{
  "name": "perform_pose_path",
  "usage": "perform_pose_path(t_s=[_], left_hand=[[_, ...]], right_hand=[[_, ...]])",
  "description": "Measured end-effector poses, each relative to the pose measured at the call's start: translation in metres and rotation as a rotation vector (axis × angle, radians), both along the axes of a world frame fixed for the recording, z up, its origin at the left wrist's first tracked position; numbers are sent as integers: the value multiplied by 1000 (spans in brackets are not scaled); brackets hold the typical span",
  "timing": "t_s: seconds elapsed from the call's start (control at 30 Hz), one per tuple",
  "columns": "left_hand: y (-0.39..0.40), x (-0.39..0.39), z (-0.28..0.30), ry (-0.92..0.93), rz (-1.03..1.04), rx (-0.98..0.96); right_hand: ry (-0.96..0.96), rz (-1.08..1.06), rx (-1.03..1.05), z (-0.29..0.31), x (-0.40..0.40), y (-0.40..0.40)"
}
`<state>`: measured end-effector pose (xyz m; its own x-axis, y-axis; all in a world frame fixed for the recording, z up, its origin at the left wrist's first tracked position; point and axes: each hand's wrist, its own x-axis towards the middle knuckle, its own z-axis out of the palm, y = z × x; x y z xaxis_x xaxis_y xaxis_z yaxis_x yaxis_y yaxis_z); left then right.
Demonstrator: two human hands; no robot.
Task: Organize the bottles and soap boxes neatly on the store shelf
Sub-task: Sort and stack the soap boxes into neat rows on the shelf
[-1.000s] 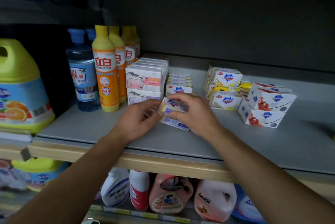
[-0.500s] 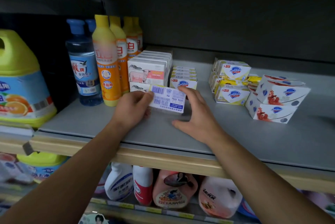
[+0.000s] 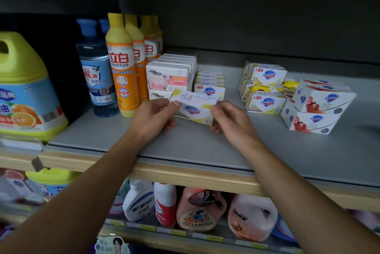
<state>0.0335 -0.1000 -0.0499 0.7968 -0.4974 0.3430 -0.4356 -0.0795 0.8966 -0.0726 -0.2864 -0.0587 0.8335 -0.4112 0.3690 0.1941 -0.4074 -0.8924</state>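
Head view: white-and-yellow soap box (image 3: pixel 195 109), tilted

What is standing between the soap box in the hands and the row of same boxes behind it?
Nothing visible. Both hands hold the soap box just in front of the yellow-white row; the left hand and right hand grip its ends.

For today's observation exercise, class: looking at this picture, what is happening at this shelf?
A person is tidying a store shelf. Both hands hold one white and yellow soap box just above the shelf: the left hand pinches its left end and the right hand grips its right end. The box sits tilted in front of a row of matching soap boxes. To the left stand sheep-print boxes and orange bottles; to the right, looser stacks are not yet lined up.
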Motion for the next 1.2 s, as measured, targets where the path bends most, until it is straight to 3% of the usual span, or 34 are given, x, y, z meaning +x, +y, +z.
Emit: perform_pose_path(t_s=[0.27,0.63,0.9,1.2], left_hand=[[-6,7,-7,-117,122,181],[-6,7,-8,-97,100,94],[-4,1,-3,29,-132,-38],[-3,0,1,105,-146,1]], right_hand=[[148,-101,45,3,0,4],[126,-115,44,4,-3,7],[144,-121,106,8,-2,6],[209,-135,123,8,2,1]])
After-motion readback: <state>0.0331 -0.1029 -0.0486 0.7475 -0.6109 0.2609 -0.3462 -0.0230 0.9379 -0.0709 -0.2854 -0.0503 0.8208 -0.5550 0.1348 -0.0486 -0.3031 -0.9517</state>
